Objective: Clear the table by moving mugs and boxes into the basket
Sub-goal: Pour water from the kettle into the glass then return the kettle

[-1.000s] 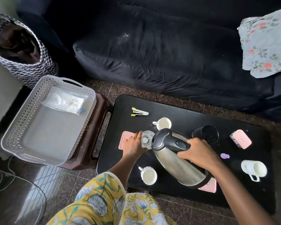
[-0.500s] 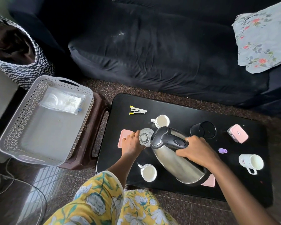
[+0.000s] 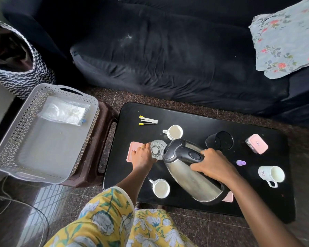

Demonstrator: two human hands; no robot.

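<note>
On the black table (image 3: 194, 120), a steel kettle (image 3: 189, 173) leans across the middle, crowding what stands around it. From the kettle, a clear glass (image 3: 157, 148) is at ten o'clock, a white mug (image 3: 175, 132) at twelve, a black cup (image 3: 219, 140) at one, a lidded pink box (image 3: 257, 146) at two, a second mug (image 3: 271, 174) at three and a third mug (image 3: 161, 188) at eight. Another pink box (image 3: 228, 197) is mostly hidden behind the kettle's base at five. The marks on the second mug and the lidded pink box are too small to read. The grey basket (image 3: 7, 143) sits off the table at nine o'clock. The left hand (image 3: 142, 155) curls its fingers round the glass. The right hand (image 3: 213, 164) is wrapped tight on the kettle's black handle.
</note>
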